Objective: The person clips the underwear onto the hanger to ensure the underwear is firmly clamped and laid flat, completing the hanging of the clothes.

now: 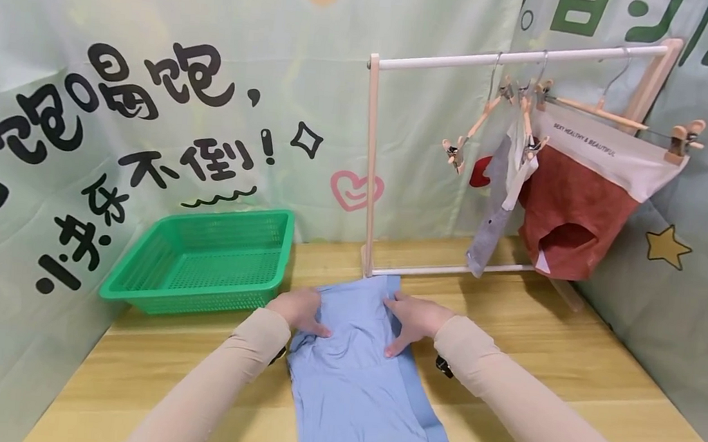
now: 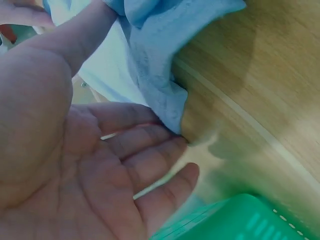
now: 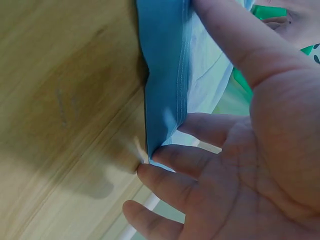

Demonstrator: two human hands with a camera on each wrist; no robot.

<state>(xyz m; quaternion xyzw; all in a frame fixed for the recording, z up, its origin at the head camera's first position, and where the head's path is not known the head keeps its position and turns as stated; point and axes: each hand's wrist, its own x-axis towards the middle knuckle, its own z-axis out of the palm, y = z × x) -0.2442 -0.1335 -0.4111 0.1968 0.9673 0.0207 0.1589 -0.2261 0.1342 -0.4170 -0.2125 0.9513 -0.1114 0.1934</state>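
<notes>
A light blue cloth garment (image 1: pixel 349 359) lies lengthwise on the table, wrinkled, with a darker stitched band (image 3: pixel 165 75) down its right side. My left hand (image 1: pixel 299 310) rests at its far left edge, thumb on top of the cloth. In the left wrist view the other fingers (image 2: pixel 150 142) are extended, tips right at the fabric's edge. Opposite it, my right hand (image 1: pixel 416 321) touches the banded edge, its thumb on the cloth and apart from the fingers (image 3: pixel 170 182). Those fingertips meet the band and the tabletop.
A green plastic basket (image 1: pixel 267 290) stands behind my left hand. At the back right, a clothes rack (image 1: pixel 368 160) carries clip hangers (image 1: pixel 593 111), a rust-red garment (image 1: pixel 582 173) with a white band and a grey one (image 1: pixel 493 218). Printed cloth walls (image 1: pixel 269 27) enclose the wooden table (image 1: pixel 566 376).
</notes>
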